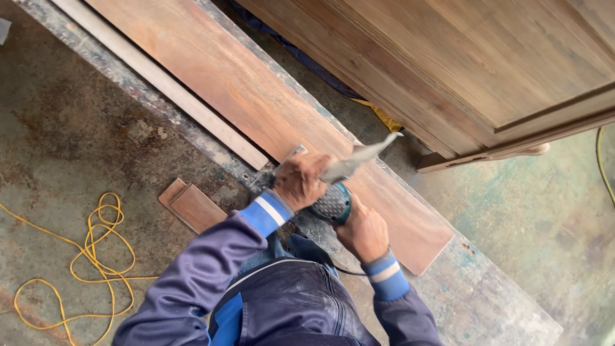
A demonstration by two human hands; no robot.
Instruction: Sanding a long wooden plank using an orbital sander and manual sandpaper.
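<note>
Teal power tool (331, 204) on the reddish plank (269, 115), left hand (301, 181) closed over its top, right hand (364, 232) gripping its rear, pale worn strip (359, 157) sticking out past the left fingers.

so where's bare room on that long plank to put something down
The plank is bare along its far stretch, bordered by the pale strip. Its near end is bare too. It is crowded in the middle, where the left hand and right hand grip the sander.
</note>
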